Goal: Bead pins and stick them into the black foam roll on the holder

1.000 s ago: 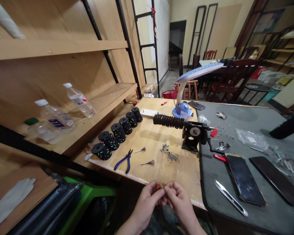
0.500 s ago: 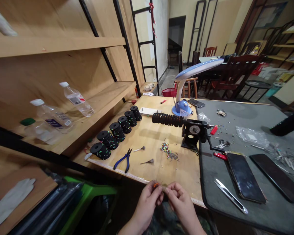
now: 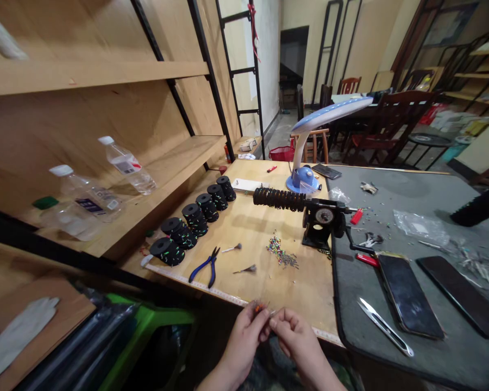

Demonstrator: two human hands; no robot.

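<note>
Both hands are close together at the front edge of the wooden table. My left hand (image 3: 246, 330) is closed, its thumb and finger pinching a small orange piece (image 3: 259, 308) with thin strands sticking out; its exact kind is too small to tell. Just to its right, my right hand (image 3: 294, 332) is closed in a pinch with its fingertips beside the left ones. What those fingers grip is too fine to make out. Beyond the hands lie a feathery-tipped bundle (image 3: 250, 269), blue-handled pliers (image 3: 206, 269) and a pile of small coloured beads (image 3: 275, 247) with grey metal bits.
Several black foam spools (image 3: 173, 251) line the table's left side. A hand-cranked winder (image 3: 320, 217) stands centre right, with a blue lamp (image 3: 303, 176) behind. On the grey mat are thread snips (image 3: 385, 327) and two phones (image 3: 409, 296). Bottles (image 3: 130, 165) stand on the left shelf.
My right hand has shifted slightly, its fingertips changing their pinch beside the left hand. The left hand stays almost still, with the orange piece in its fingers.
</note>
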